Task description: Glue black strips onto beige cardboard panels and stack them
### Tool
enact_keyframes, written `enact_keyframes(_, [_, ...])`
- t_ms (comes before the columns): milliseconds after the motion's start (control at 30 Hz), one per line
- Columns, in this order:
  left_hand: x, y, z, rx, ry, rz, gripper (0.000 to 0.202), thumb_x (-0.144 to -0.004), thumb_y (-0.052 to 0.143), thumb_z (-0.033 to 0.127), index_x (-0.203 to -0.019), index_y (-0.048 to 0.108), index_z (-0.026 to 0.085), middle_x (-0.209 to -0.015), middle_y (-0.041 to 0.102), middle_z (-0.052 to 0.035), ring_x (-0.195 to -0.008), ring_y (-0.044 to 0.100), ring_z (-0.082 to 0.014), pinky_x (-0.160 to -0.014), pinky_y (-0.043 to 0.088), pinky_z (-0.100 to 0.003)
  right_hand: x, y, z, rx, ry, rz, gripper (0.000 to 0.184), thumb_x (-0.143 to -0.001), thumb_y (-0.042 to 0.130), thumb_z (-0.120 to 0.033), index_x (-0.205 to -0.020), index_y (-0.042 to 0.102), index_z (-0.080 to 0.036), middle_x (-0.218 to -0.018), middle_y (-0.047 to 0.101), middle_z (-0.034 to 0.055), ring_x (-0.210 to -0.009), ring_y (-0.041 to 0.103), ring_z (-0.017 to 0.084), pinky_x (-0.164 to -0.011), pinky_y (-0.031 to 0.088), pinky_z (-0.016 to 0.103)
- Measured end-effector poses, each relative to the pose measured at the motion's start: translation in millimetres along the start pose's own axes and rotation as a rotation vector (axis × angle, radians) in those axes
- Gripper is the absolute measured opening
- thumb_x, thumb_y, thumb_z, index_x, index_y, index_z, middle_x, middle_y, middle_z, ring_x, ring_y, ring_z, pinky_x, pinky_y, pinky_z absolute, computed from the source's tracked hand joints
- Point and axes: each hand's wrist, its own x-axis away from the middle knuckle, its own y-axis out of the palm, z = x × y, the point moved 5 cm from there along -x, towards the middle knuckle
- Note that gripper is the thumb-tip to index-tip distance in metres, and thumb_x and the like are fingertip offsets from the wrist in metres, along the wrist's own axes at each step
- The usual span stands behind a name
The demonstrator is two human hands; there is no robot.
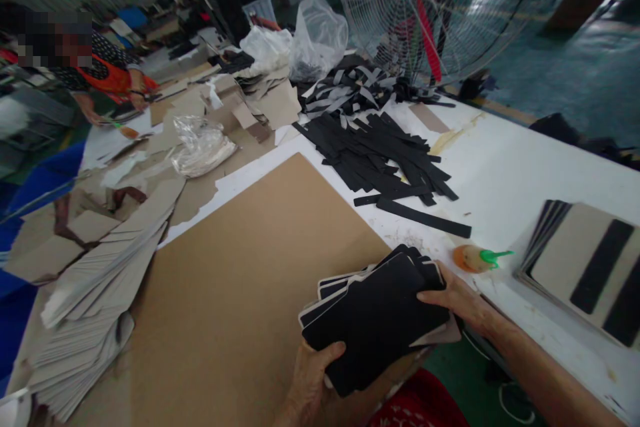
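Note:
Both my hands grip a loose stack of black panels (375,320) with rounded corners and pale edges, over the near edge of a brown board (240,267). My left hand (313,373) holds the lower left end, thumb on top and fingers hidden underneath. At the upper right end my right hand (457,297) clasps the stack, its thumb pressed on the black face. The panels are fanned unevenly. Right of my right hand lies a glue bottle (470,258) with orange contents and a green nozzle.
Black strips (380,153) lie heaped beyond the board. Grey-beige panels with black bands (575,260) are stacked at right, and fanned grey sheets (105,280) at left. A caged fan (415,7) stands behind the table. A person in an orange apron (110,80) works at far left.

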Motion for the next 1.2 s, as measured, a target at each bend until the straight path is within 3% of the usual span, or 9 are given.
enact_keyframes(267, [1,1.1,33,-0.231,0.145,-0.081,0.059,-0.053,0.086,0.025,-0.109,0.068,0.018,-0.107,0.074,-0.0071,-0.107,0.065,-0.0308,-0.100,0.049,-0.039,17,-9,-5,-0.085,-0.040,0.015,0.073,-0.058,0.082,-0.038,-0.121,0.050,-0.020,-0.108,0.069,0.0096,-0.101,0.065,0.032,-0.087,0.054,0.043])
enact_keyframes(400, [-3,-13.1,66,-0.401,0.246,0.017,0.053,-0.052,0.087,0.027,-0.100,0.068,0.018,-0.104,0.074,-0.0071,-0.104,0.065,-0.0309,-0.096,0.051,-0.040,29,-9,-35,-0.167,-0.117,0.063,0.093,-0.060,0.083,-0.035,-0.140,0.039,-0.026,-0.125,0.064,0.0086,-0.111,0.062,0.031,-0.092,0.054,0.040])
enact_keyframes(500, [2,-20.5,103,-0.424,0.388,0.118,0.059,-0.051,0.087,0.029,-0.105,0.064,0.019,-0.102,0.072,-0.0058,-0.099,0.066,-0.0285,-0.089,0.054,-0.039,36,-7,-62,-0.137,-0.259,0.136,0.088,-0.061,0.083,-0.037,-0.139,0.045,-0.026,-0.123,0.065,0.0086,-0.111,0.062,0.031,-0.092,0.054,0.038])
enact_keyframes(600, [3,-28.3,126,-0.423,0.516,0.147,0.072,-0.052,0.088,0.030,-0.116,0.058,0.021,-0.107,0.069,-0.0060,-0.100,0.065,-0.0262,-0.087,0.055,-0.035,35,-1,-70,-0.083,-0.384,0.179,0.083,-0.063,0.082,-0.039,-0.137,0.048,-0.025,-0.125,0.063,0.0113,-0.113,0.061,0.031,-0.095,0.052,0.040])
enact_keyframes(767, [-15,-47.5,100,-0.453,0.596,-0.047,0.103,-0.058,0.086,0.034,-0.144,0.031,0.022,-0.131,0.058,-0.0132,-0.123,0.054,-0.0292,-0.104,0.045,-0.039,16,30,-45,0.007,-0.485,-0.082,0.098,-0.066,0.082,-0.034,-0.148,0.029,-0.028,-0.143,0.048,0.0124,-0.131,0.046,0.031,-0.112,0.035,0.049])
enact_keyframes(833, [-21,-54.2,85,-0.536,0.639,-0.077,0.106,-0.063,0.083,0.038,-0.148,0.022,0.024,-0.134,0.055,-0.0141,-0.125,0.052,-0.0295,-0.105,0.044,-0.043,12,35,-37,0.043,-0.517,-0.074,0.105,-0.066,0.083,-0.034,-0.150,0.021,-0.029,-0.147,0.042,0.0121,-0.135,0.040,0.031,-0.115,0.029,0.051])
enact_keyframes(900, [-24,-57.3,76,-0.600,0.710,-0.088,0.104,-0.067,0.080,0.040,-0.149,0.017,0.026,-0.136,0.054,-0.0138,-0.128,0.050,-0.0290,-0.108,0.041,-0.046,11,37,-33,0.051,-0.531,-0.054,0.107,-0.067,0.082,-0.034,-0.152,0.016,-0.030,-0.150,0.038,0.0124,-0.136,0.040,0.031,-0.114,0.031,0.050])
enact_keyframes(1100, [-25,-57.6,80,-0.662,0.832,-0.068,0.097,-0.073,0.074,0.044,-0.150,0.017,0.026,-0.134,0.057,-0.0119,-0.128,0.050,-0.0278,-0.115,0.032,-0.049,14,43,-32,0.129,-0.587,-0.033,0.102,-0.068,0.081,-0.029,-0.149,0.019,-0.030,-0.144,0.043,0.0125,-0.124,0.052,0.029,-0.100,0.047,0.040])
enact_keyframes(1200, [-27,-53.3,82,-0.660,0.839,-0.006,0.085,-0.070,0.074,0.047,-0.143,0.036,0.025,-0.130,0.061,-0.0092,-0.127,0.052,-0.0289,-0.116,0.031,-0.050,19,46,-39,0.138,-0.631,-0.019,0.091,-0.067,0.080,-0.028,-0.143,0.030,-0.029,-0.137,0.049,0.0099,-0.114,0.058,0.026,-0.097,0.049,0.037])
